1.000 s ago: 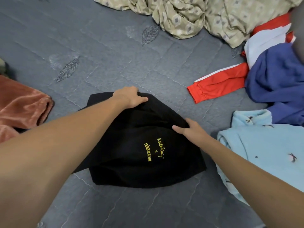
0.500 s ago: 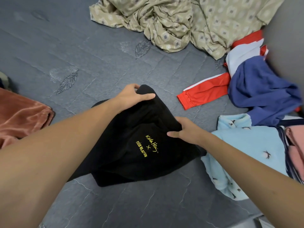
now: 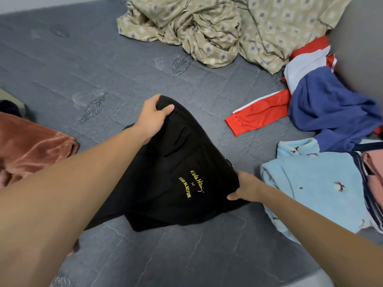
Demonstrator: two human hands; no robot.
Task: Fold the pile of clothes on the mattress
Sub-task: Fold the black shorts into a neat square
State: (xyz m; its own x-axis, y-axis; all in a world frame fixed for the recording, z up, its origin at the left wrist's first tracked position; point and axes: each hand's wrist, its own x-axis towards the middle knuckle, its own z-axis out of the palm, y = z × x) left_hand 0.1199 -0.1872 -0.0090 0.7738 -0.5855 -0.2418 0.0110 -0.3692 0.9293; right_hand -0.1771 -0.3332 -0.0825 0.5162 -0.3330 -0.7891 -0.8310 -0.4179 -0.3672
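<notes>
A black garment with yellow lettering lies partly folded in the middle of the grey quilted mattress. My left hand grips its far top edge, thumb over the cloth, and holds that edge raised off the mattress. My right hand pinches the garment's right edge lower down, thumb on top and fingers tucked under the cloth. To the right lie a light blue fleece garment, a blue garment and a red and white jacket.
A crumpled beige patterned sheet fills the far side. A rust velvet cloth lies at the left edge. A grey wall rises at the right. The mattress's near edge runs at the bottom right.
My left hand has lifted the black garment's far edge. My right hand has slid from the garment's top down to its right edge and taken hold there. The camera view shifted.
</notes>
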